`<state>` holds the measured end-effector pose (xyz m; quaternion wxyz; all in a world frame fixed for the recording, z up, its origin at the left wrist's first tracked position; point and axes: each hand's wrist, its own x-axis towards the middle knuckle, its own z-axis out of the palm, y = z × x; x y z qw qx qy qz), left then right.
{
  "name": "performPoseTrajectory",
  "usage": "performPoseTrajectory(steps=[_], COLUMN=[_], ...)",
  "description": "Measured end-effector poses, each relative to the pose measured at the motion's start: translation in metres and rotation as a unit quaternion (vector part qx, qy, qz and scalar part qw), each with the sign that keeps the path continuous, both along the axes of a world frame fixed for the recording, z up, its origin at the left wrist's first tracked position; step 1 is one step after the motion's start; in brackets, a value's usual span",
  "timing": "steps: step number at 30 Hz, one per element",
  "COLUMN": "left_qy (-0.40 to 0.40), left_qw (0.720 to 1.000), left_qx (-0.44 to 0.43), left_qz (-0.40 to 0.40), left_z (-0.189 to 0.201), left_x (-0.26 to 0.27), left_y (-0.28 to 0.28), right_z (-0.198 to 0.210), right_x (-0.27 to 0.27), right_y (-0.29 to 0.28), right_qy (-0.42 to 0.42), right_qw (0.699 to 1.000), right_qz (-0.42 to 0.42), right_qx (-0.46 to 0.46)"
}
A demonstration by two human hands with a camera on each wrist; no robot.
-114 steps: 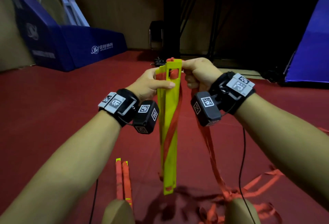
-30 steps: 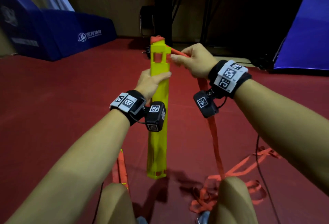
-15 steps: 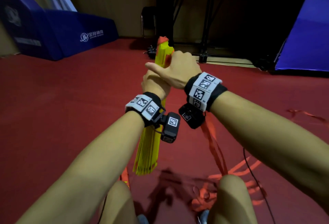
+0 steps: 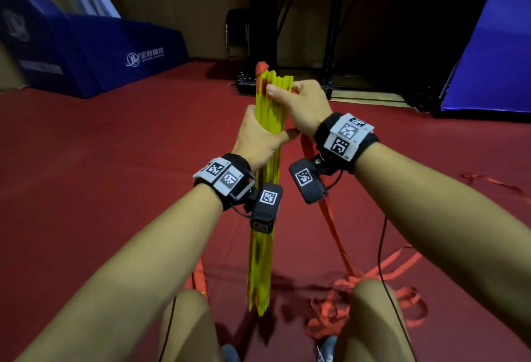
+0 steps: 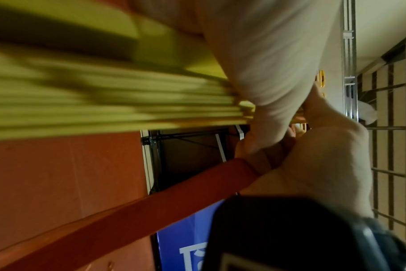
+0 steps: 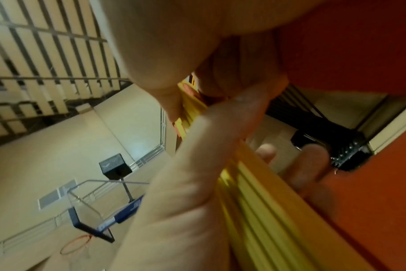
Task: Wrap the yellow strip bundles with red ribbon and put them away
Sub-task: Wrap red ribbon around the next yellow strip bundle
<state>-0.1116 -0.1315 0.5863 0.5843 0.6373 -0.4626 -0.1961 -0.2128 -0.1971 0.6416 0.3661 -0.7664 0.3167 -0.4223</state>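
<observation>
The blue padded base (image 4: 115, 54) at the left carries a white print: a round emblem that seems to read "JL", then four Chinese characters with a fine line beneath, all too small to read surely. A pale label (image 4: 40, 68) farther left on it is illegible. The wristbands (image 4: 221, 175) (image 4: 346, 137) and wrist cameras (image 4: 268, 198) (image 4: 304, 178) bear black-and-white square code markers, without letters. In the left wrist view, white letters on a blue panel (image 5: 192, 256) are cut off.

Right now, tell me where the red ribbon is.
Head view: the red ribbon drops from the right hand, just right of the yellow strip bundle, into a loose heap on the floor by the right knee.
</observation>
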Motion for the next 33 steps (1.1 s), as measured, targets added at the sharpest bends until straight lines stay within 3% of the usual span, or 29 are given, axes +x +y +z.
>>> performPoseTrajectory(steps=[5,9,13,15,18,20,23,28,33], left_qy=[-0.115,-0.176,-0.218,-0.188,-0.022,0.018,-0.007,-0.046,-0.096], left_qw=[0.992,0.980,0.975,0.981,0.997,0.993,0.989,0.996,0.992], left_qx=[0.036,0.049,0.049,0.042,0.012,0.017,0.048,0.060,0.088], left_qz=[0.033,0.084,0.013,-0.009,-0.069,-0.116,-0.137,-0.056,0.001], left_z=[-0.015,-0.017,-0.019,-0.019,-0.022,-0.025,-0.036,-0.068,-0.075], left_x=[-0.004,-0.017,-0.021,-0.020,-0.020,-0.025,-0.037,-0.054,-0.067], left_y=[0.001,-0.002,-0.003,-0.005,-0.014,-0.017,-0.023,-0.032,-0.029], right_z=[0.002,-0.004,-0.016,-0.023,-0.033,-0.040,-0.049,-0.053,-0.065], right_x=[-0.001,0.000,-0.008,-0.015,-0.028,-0.038,-0.053,-0.073,-0.078], right_y=[0.004,0.005,-0.003,-0.007,-0.005,-0.004,-0.008,-0.001,0.013], right_qy=[0.128,0.125,0.077,0.045,0.012,0.016,0.047,0.214,0.237], right_qw=[0.990,0.987,0.988,0.991,0.997,0.998,0.995,0.966,0.952], right_qz=[-0.024,-0.090,-0.133,-0.125,-0.080,-0.065,-0.080,-0.134,-0.195], right_qx=[-0.054,-0.038,-0.026,-0.022,0.000,0.011,0.047,0.048,0.011])
